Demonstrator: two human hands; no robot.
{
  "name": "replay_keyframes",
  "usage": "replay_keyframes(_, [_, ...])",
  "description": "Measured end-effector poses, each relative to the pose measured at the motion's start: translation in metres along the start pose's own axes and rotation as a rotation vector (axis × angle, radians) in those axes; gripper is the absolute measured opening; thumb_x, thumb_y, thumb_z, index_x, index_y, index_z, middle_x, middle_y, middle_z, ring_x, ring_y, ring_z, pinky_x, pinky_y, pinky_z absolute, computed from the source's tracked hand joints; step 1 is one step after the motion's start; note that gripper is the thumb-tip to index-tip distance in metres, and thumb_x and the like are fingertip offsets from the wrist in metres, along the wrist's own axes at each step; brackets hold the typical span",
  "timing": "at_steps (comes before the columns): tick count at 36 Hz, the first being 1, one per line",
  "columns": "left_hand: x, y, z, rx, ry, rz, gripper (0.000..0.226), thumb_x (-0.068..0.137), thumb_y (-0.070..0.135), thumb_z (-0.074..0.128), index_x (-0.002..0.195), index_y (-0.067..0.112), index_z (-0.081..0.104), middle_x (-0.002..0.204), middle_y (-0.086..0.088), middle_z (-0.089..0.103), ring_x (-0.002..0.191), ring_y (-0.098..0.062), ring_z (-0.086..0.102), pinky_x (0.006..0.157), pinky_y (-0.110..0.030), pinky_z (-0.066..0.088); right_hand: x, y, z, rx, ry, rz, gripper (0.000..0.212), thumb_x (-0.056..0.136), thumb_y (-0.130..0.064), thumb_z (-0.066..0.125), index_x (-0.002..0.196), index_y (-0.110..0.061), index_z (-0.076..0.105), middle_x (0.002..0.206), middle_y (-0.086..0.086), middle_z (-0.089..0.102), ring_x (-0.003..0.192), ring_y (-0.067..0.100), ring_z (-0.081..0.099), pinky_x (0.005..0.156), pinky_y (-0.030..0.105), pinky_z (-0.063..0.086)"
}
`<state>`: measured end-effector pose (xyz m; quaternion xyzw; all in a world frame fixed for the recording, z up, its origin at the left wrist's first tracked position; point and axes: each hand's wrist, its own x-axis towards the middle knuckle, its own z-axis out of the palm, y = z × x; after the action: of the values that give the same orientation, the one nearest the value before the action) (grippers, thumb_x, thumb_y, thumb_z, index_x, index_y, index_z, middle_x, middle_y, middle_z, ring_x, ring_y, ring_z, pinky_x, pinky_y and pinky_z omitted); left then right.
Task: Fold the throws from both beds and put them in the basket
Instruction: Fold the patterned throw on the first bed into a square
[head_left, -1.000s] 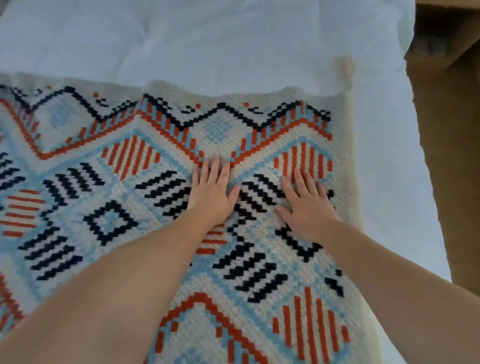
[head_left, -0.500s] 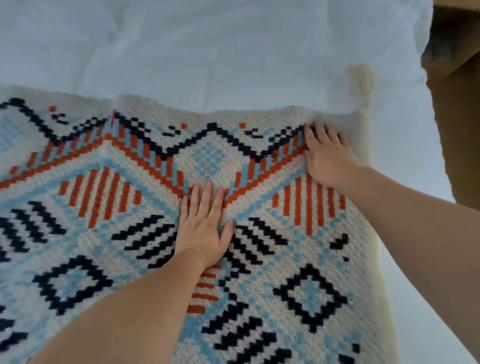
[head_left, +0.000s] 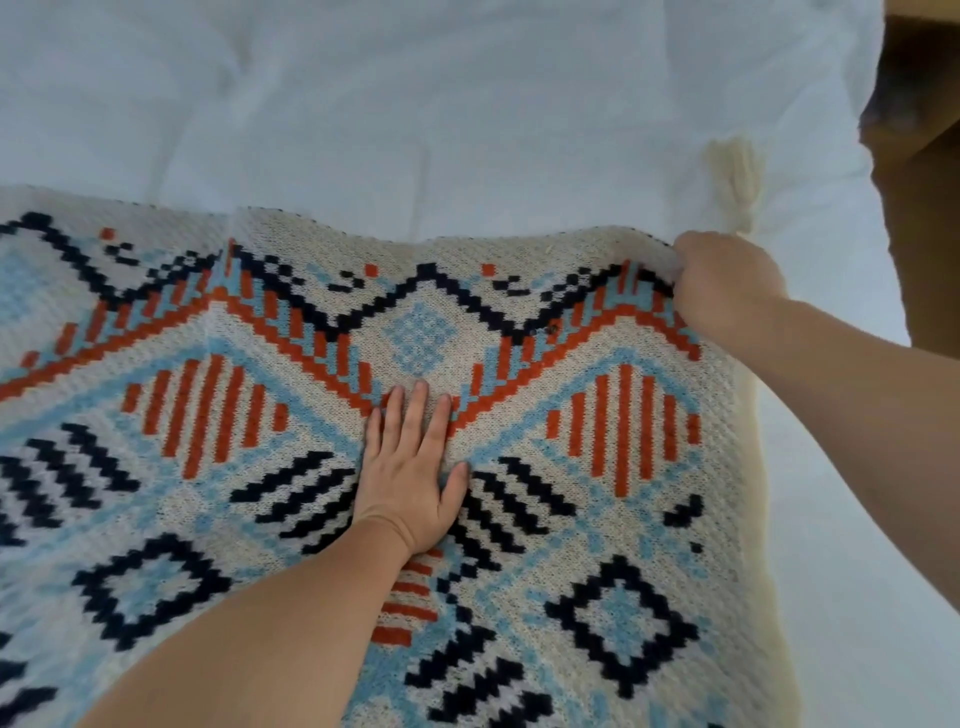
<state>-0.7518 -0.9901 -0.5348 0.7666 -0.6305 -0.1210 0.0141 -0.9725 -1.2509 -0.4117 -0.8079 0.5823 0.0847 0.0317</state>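
Under both hands lies the throw (head_left: 322, 467), a knitted piece with orange, navy and pale-blue geometric bands, spread flat on the white bed (head_left: 415, 104). Left hand (head_left: 410, 478) rests palm down, fingers extended and close together, on the middle of the pattern; judged purpose: to pin the fabric so it does not slide while the other side is raised. Right hand (head_left: 724, 283) is closed on the throw's far right corner, fingers curled under the cream border, with the cloth just beside it slightly lifted and rippled. A cream tassel (head_left: 735, 176) lies on the bedding just beyond this hand. The throw's far edge runs leftward from the right hand in a gentle wave; its right edge runs back toward the person, near the bed's side. Beyond the far edge, bare bedding gives open room for carrying the corner over. Right of the right hand, a brown wooden surface (head_left: 924, 208) borders the bed. No basket is visible.
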Motion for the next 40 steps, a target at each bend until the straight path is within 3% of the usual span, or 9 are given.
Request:
replay_keyframes(11, [-0.006, 0.017, -0.059, 0.014, -0.13, -0.061, 0.07, 0.093, 0.058, -0.001, 0.149, 0.019, -0.016, 0.157, -0.007, -0.021, 0.145, -0.025, -0.017, 0.118, -0.042, -0.007, -0.099, 0.022, -0.045, 0.052, -0.051, -0.014, 0.016, 0.085, 0.004, 0.041, 0.085, -0.011, 0.046, 0.076, 0.009, 0.054, 0.064, 0.024, 0.051, 0.056, 0.034, 0.044])
replay_keyframes(14, [0.001, 0.021, -0.097, -0.062, 0.002, -0.068, 0.065, 0.098, 0.047, 0.009, 0.151, 0.013, -0.003, 0.16, -0.009, -0.006, 0.147, -0.024, -0.006, 0.118, -0.037, -0.004, -0.128, 0.023, -0.055, 0.049, -0.052, -0.013, 0.018, 0.085, 0.004, 0.042, 0.084, -0.013, 0.042, 0.076, 0.005, 0.049, 0.061, 0.02, 0.046, 0.051, 0.03, 0.036])
replay_keyframes(17, [0.019, 0.028, -0.138, -0.04, 0.073, -0.049, 0.061, 0.1, 0.03, 0.022, 0.15, 0.012, -0.009, 0.16, -0.007, -0.01, 0.147, -0.021, -0.01, 0.12, -0.038, -0.003, -0.156, 0.021, -0.065, 0.04, -0.045, -0.021, 0.02, 0.085, 0.003, 0.043, 0.086, -0.017, 0.042, 0.08, 0.002, 0.047, 0.065, 0.021, 0.047, 0.055, 0.031, 0.039])
replay_keyframes(22, [0.047, 0.047, -0.189, 0.134, 0.049, 0.075, 0.093, 0.084, -0.002, 0.045, 0.148, 0.016, -0.019, 0.16, -0.004, -0.012, 0.146, -0.021, -0.013, 0.115, -0.037, -0.014, -0.195, 0.021, -0.075, 0.079, -0.046, -0.012, 0.039, 0.082, 0.006, 0.039, 0.111, -0.015, 0.054, 0.103, 0.005, 0.056, 0.083, 0.025, 0.055, 0.064, 0.034, 0.046])
replay_keyframes(24, [0.049, 0.053, -0.198, 0.181, 0.001, 0.125, 0.092, 0.081, -0.004, 0.047, 0.151, 0.017, -0.009, 0.159, -0.006, 0.008, 0.147, -0.023, 0.0, 0.117, -0.04, -0.009, -0.208, 0.022, -0.08, 0.11, -0.026, -0.021, 0.05, 0.082, 0.006, 0.038, 0.121, -0.019, 0.054, 0.111, 0.004, 0.057, 0.095, 0.024, 0.056, 0.07, 0.032, 0.048])
replay_keyframes(26, [0.047, 0.054, -0.203, 0.166, -0.048, 0.125, 0.076, 0.081, -0.002, 0.048, 0.149, 0.017, 0.02, 0.144, -0.009, 0.039, 0.138, -0.027, 0.027, 0.119, -0.044, 0.005, -0.219, 0.023, -0.089, 0.122, -0.046, -0.008, 0.049, 0.083, 0.006, 0.038, 0.121, -0.021, 0.054, 0.112, 0.004, 0.057, 0.097, 0.023, 0.054, 0.068, 0.031, 0.043])
replay_keyframes(29, [0.039, 0.047, -0.207, 0.21, -0.098, 0.166, 0.03, 0.085, 0.008, 0.05, 0.111, 0.019, 0.061, 0.104, -0.003, 0.057, 0.103, -0.024, 0.051, 0.106, -0.041, 0.032, -0.234, 0.023, -0.1, 0.132, -0.074, 0.026, 0.048, 0.086, 0.004, 0.037, 0.125, -0.021, 0.052, 0.119, 0.005, 0.056, 0.1, 0.024, 0.053, 0.07, 0.03, 0.043])
replay_keyframes(34, [0.003, 0.018, -0.215, 0.126, -0.095, 0.185, 0.018, 0.093, 0.023, 0.045, 0.096, 0.016, 0.061, 0.085, 0.002, 0.058, 0.078, -0.02, 0.053, 0.078, -0.033, 0.04, -0.262, 0.014, -0.117, 0.142, -0.09, 0.095, 0.048, 0.09, 0.005, 0.033, 0.133, -0.014, 0.045, 0.126, 0.009, 0.055, 0.102, 0.027, 0.054, 0.069, 0.031, 0.037])
replay_keyframes(40, [-0.058, -0.033, -0.234, 0.119, -0.17, 0.089, 0.025, 0.098, 0.023, 0.042, 0.096, 0.016, 0.066, 0.088, 0.0, 0.06, 0.079, -0.02, 0.057, 0.064, -0.032, 0.046, -0.288, 0.0, -0.126, 0.161, -0.151, 0.177, 0.018, 0.089, 0.005, 0.032, 0.098, -0.008, 0.04, 0.071, 0.0, 0.04, 0.059, 0.018, 0.04, 0.049, 0.03, 0.029])
